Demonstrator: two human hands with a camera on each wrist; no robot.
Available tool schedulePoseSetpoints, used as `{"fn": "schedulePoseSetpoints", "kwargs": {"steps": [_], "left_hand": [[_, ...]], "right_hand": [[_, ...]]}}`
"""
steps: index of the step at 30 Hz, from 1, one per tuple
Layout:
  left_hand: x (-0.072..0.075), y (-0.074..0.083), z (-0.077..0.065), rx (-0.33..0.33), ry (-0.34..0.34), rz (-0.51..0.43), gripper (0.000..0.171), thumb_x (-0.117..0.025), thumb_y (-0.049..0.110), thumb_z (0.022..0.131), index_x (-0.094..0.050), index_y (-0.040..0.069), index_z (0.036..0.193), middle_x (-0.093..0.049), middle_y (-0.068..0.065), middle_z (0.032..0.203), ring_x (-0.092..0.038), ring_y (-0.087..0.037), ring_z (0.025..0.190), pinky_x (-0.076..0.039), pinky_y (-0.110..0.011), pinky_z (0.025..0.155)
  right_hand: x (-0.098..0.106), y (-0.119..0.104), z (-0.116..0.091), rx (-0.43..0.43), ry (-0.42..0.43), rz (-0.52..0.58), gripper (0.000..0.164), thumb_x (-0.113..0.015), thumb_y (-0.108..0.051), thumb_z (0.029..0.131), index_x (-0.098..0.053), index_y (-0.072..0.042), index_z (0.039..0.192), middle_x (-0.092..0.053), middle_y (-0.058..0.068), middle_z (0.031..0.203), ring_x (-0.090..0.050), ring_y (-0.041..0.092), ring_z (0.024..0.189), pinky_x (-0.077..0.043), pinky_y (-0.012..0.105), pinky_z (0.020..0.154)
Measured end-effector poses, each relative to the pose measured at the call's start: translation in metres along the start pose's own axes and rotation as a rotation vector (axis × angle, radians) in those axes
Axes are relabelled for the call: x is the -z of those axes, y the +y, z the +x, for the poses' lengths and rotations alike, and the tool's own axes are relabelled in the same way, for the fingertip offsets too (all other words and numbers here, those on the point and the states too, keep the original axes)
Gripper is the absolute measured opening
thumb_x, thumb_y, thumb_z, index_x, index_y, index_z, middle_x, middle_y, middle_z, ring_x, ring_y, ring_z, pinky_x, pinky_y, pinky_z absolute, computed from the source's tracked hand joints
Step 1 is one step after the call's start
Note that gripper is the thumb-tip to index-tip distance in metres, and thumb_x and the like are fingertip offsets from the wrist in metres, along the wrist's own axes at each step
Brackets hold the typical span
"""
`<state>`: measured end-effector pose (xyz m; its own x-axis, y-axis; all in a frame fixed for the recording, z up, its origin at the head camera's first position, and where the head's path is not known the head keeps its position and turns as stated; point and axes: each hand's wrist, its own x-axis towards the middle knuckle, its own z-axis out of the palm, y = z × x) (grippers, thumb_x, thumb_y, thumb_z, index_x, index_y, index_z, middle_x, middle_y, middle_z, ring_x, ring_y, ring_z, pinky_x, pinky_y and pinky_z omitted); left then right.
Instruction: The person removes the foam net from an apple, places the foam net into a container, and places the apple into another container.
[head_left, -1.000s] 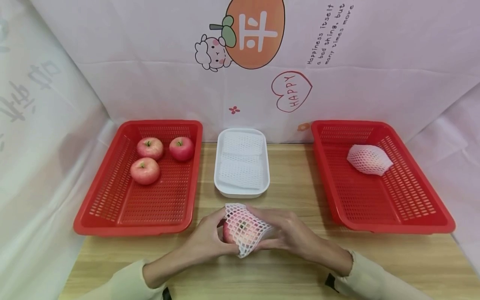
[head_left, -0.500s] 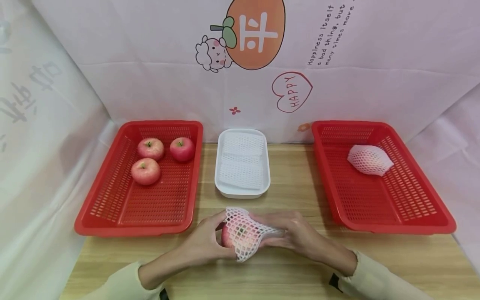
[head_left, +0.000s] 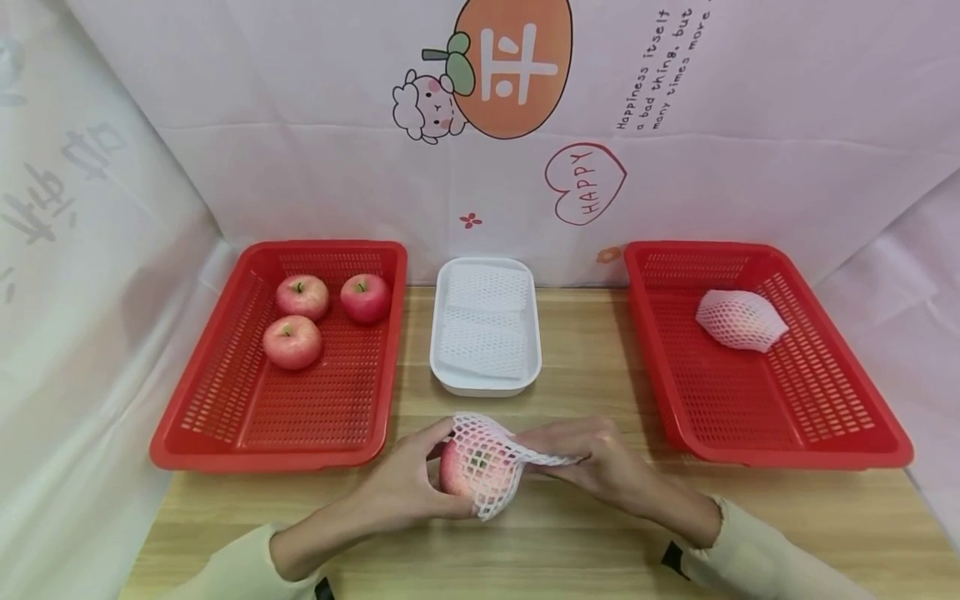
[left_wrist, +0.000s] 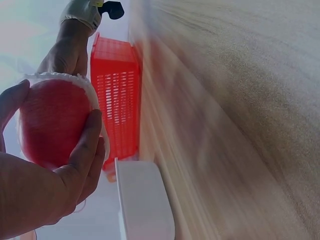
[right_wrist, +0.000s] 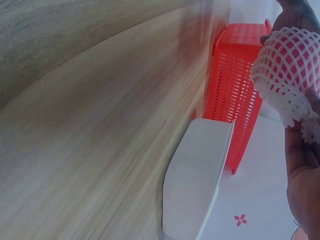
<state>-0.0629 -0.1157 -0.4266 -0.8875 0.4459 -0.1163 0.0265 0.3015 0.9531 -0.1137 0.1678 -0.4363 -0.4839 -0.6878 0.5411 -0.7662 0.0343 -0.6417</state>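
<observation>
A red apple (head_left: 453,471) is held above the front of the table, partly covered by a white foam net sleeve (head_left: 491,475). My left hand (head_left: 408,477) grips the apple from the left, thumb and fingers curled round it. In the left wrist view the bare red side of the apple (left_wrist: 52,120) shows between thumb and fingers, with the net's edge along its rim. My right hand (head_left: 600,467) pinches the gathered, narrow end of the net on the right. In the right wrist view the net (right_wrist: 285,70) stretches over the apple, its tail between the right hand's fingers.
A red basket (head_left: 390,367) at left holds three bare apples (head_left: 292,342). In the red basket (head_left: 660,375) at right lies a netted apple (head_left: 741,320). Between them stands a white tray (head_left: 487,385) with flat foam nets (head_left: 483,321). A printed cloth (head_left: 337,167) hangs behind.
My right hand has moved slightly right, drawing the net's end out into a narrow tail. The left hand keeps its grip on the apple, shifting only slightly left.
</observation>
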Motion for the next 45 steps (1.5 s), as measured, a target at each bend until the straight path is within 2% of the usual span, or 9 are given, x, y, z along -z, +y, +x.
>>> {"fn": "schedulePoseSetpoints", "kwargs": {"steps": [6,10,13,16,21,28,35,42,45], "left_hand": [[0.005,0.002,-0.002,0.029,0.038,0.040,0.086,-0.097,0.030,0.074,-0.057,0.017,0.149,-0.065,-0.008,0.139,-0.060,-0.034,0.133,-0.054,-0.034,0.101],[0.007,0.000,-0.003,-0.004,0.043,0.016,0.083,-0.096,0.029,0.076,-0.058,0.020,0.149,-0.066,-0.006,0.140,-0.061,-0.031,0.131,-0.055,-0.030,0.098],[0.008,-0.002,-0.004,-0.032,0.043,-0.007,0.079,-0.095,0.026,0.077,-0.059,0.019,0.147,-0.066,-0.006,0.139,-0.062,-0.031,0.130,-0.057,-0.029,0.095],[0.010,-0.001,-0.005,-0.033,0.044,-0.017,0.078,-0.095,0.025,0.077,-0.059,0.019,0.146,-0.066,-0.008,0.138,-0.062,-0.032,0.129,-0.058,-0.028,0.093],[0.011,0.002,-0.005,-0.019,0.043,-0.018,0.079,-0.095,0.024,0.077,-0.058,0.019,0.146,-0.065,-0.011,0.137,-0.061,-0.034,0.131,-0.059,-0.027,0.092],[0.014,0.007,-0.007,-0.015,0.044,-0.014,0.080,-0.096,0.024,0.077,-0.058,0.019,0.147,-0.066,-0.012,0.137,-0.061,-0.036,0.132,-0.061,-0.031,0.089],[0.018,0.012,-0.011,0.025,0.047,-0.026,0.082,-0.096,0.025,0.076,-0.057,0.023,0.147,-0.065,-0.010,0.137,-0.061,-0.034,0.132,-0.062,-0.028,0.086],[0.026,0.022,-0.015,0.030,0.037,-0.047,0.081,-0.095,0.024,0.077,-0.056,0.023,0.148,-0.066,-0.009,0.134,-0.062,-0.030,0.130,-0.062,-0.029,0.087],[0.030,0.028,-0.019,0.044,0.054,-0.022,0.080,-0.095,0.027,0.077,-0.056,0.025,0.147,-0.066,-0.006,0.135,-0.062,-0.030,0.131,-0.062,-0.031,0.088]], "right_hand": [[0.014,0.003,-0.006,-0.002,0.082,-0.003,0.023,-0.079,0.001,0.092,-0.081,-0.002,0.115,-0.080,0.012,0.109,-0.079,0.024,0.099,-0.062,0.028,0.090],[0.026,0.004,-0.011,-0.022,0.145,-0.034,0.019,-0.079,-0.004,0.093,-0.082,-0.003,0.112,-0.081,0.011,0.105,-0.078,0.018,0.098,-0.062,0.025,0.087],[0.034,0.004,-0.015,-0.056,0.162,-0.075,0.018,-0.079,-0.009,0.094,-0.082,-0.003,0.111,-0.081,0.010,0.104,-0.078,0.013,0.100,-0.061,0.023,0.088],[0.038,0.004,-0.018,-0.097,0.159,-0.110,0.020,-0.083,-0.005,0.090,-0.083,-0.003,0.110,-0.081,0.011,0.104,-0.077,0.011,0.101,-0.061,0.022,0.088],[0.043,0.000,-0.015,-0.144,0.141,-0.180,0.038,-0.088,0.012,0.075,-0.083,-0.004,0.109,-0.081,0.010,0.104,-0.078,0.013,0.099,-0.060,0.021,0.089],[0.055,-0.003,-0.005,-0.103,0.119,-0.244,0.025,-0.088,-0.008,0.086,-0.083,-0.004,0.110,-0.081,0.008,0.103,-0.079,0.016,0.093,-0.060,0.020,0.087],[0.065,-0.001,0.010,-0.096,0.078,-0.299,0.048,-0.093,0.011,0.067,-0.082,-0.005,0.111,-0.081,0.005,0.104,-0.079,0.020,0.091,-0.058,0.016,0.089],[0.072,0.006,0.023,-0.135,0.024,-0.359,0.046,-0.095,0.006,0.069,-0.082,-0.005,0.112,-0.081,0.002,0.100,-0.078,0.016,0.084,-0.057,0.012,0.083],[0.075,0.008,0.030,-0.153,-0.011,-0.371,0.044,-0.094,0.004,0.072,-0.082,-0.006,0.113,-0.081,0.001,0.101,-0.077,0.013,0.084,-0.057,0.011,0.081]]}}
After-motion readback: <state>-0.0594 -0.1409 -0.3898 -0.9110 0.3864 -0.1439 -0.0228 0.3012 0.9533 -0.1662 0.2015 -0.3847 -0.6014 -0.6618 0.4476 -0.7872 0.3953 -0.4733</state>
